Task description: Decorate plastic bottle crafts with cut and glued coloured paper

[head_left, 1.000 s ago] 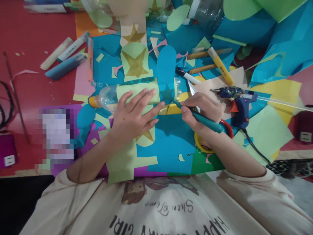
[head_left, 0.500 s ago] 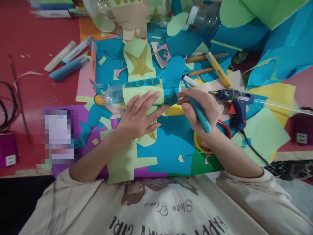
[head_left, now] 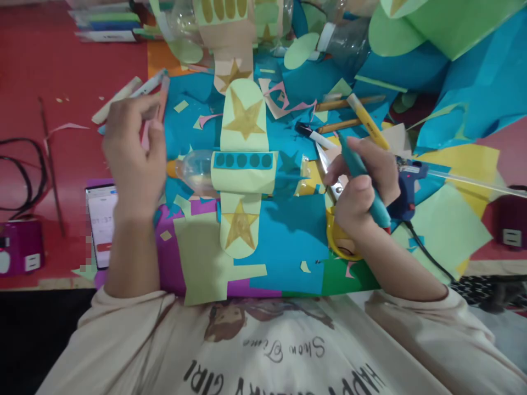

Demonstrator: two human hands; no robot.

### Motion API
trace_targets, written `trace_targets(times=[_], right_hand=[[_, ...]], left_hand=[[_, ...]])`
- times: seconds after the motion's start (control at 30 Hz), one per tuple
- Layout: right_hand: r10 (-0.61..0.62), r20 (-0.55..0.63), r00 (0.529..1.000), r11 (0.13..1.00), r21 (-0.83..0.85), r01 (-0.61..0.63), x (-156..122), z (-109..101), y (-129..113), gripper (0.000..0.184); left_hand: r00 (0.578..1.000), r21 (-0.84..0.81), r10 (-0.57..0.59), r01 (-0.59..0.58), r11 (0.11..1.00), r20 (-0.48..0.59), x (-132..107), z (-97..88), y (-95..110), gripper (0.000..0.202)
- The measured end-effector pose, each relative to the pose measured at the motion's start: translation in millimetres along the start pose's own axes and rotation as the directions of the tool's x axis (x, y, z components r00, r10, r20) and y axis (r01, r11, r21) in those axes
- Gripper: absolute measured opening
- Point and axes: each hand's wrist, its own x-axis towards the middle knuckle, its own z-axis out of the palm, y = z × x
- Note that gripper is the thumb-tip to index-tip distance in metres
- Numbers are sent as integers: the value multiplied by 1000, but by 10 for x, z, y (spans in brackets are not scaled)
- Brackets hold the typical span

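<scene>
Over scissors, the right hand curls, fingers clamping a teal marker; left hand's grip unclear.

Flat, smooth red tabletop shows at L & R sides, w/ a thin, pale beige strip along its near edge. Below that, btm L is a plain black area, too dark to ID; btm R, a smooth, pale grey surface, can't confirm it's flr. Light's dim-ish, w/ soft shadows.
</scene>
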Motion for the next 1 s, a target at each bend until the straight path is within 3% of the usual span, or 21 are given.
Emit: trace_targets(times=[0.07, 0.13, 0.27, 0.47, 0.6, 0.67, 0.8, 0.87, 0.9, 0.97, 1.0], right_hand=[[91, -24, 996, 996, -13, -91, -5, 5, -4, 37], [159, -25, 987, 987, 5, -159, -9, 9, 4, 38], [220, 6, 975, 969, 111, -219, -4, 9, 10, 29], [370, 33, 929, 919, 136, -371, 36, -24, -58, 28], [500, 38, 865, 807, 341, -481, 139, -26, -88, 18], [565, 61, 823, 736, 413, -536, 199, -21, -83, 17], [646, 78, 759, 630, 506, -589, 268, -39, -72, 28], [627, 87, 774, 635, 519, -573, 265, -55, -83, 32], [613, 109, 782, 640, 513, -573, 254, -60, -94, 33], [598, 182, 780, 638, 480, -601, 213, -53, -125, 34], [601, 221, 769, 626, 467, -624, 186, -41, -146, 34]], left_hand=[[962, 139, -205, 181, 974, 181, 71, -90, -63, 35], [894, 216, -322, 263, 940, 313, 90, -136, -57, 38], [799, 252, -353, 259, 932, 486, 73, -162, -3, 43], [731, 362, -418, 247, 899, 539, 110, -175, -13, 45], [697, 464, -524, 302, 833, 489, 134, -204, -3, 37], [731, 471, -566, 374, 799, 381, 134, -227, -70, 26], [876, 262, -482, 466, 845, -5, 120, -241, -331, 23], [917, -10, -305, 313, 950, -258, 101, -208, -383, 19], [922, -187, -225, 172, 967, -314, 83, -178, -357, 17], [947, -516, -90, -87, 852, -308, 20, -92, -189, 21], [978, -652, -43, -103, 751, -204, -26, -42, -57, 23]])
